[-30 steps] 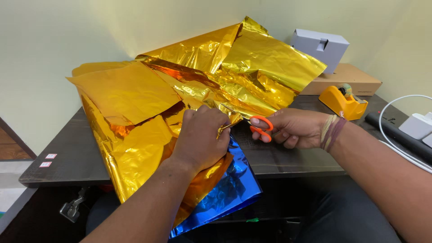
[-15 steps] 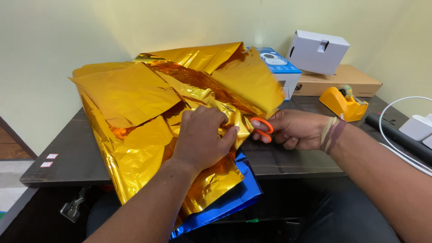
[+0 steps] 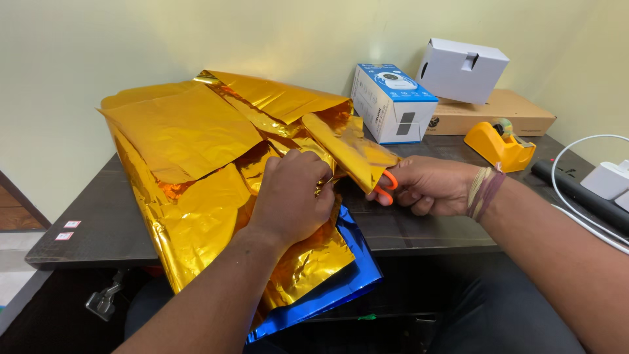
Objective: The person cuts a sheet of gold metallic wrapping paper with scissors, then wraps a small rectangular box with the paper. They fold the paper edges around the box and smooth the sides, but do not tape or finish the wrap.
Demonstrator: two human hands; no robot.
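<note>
Left hand (image 3: 291,200) closed on crumpled gold foil (image 3: 196,170), fingers pinching a fold near the middle of the sheet, knuckles up, forearm coming in from the lower left. Right hand (image 3: 426,187) wrapped around orange-handled scissors (image 3: 386,187), only the handle loops showing, blades hidden under a flap of gold foil draped over them. Foil spread wide over the left half of the dark counter (image 3: 419,226), rear edge lifted against the pale wall, front edge hanging over the counter's near side. Blue foil sheet (image 3: 350,269) lying beneath the gold one, its shiny corner sticking out below the left wrist and over the counter edge. Threads or bands of faded colour around the right wrist. Behind the hands, a blue-and-white box (image 3: 392,103) standing just beyond the foil; a white box (image 3: 462,70) tilted on top of a flat brown cardboard box (image 3: 504,115). Yellow tape dispenser (image 3: 499,145) just in front of that cardboard box. White cable (image 3: 563,167) and white adapter (image 3: 608,181) at the far right edge, beside a black bar-shaped item (image 3: 576,193).
</note>
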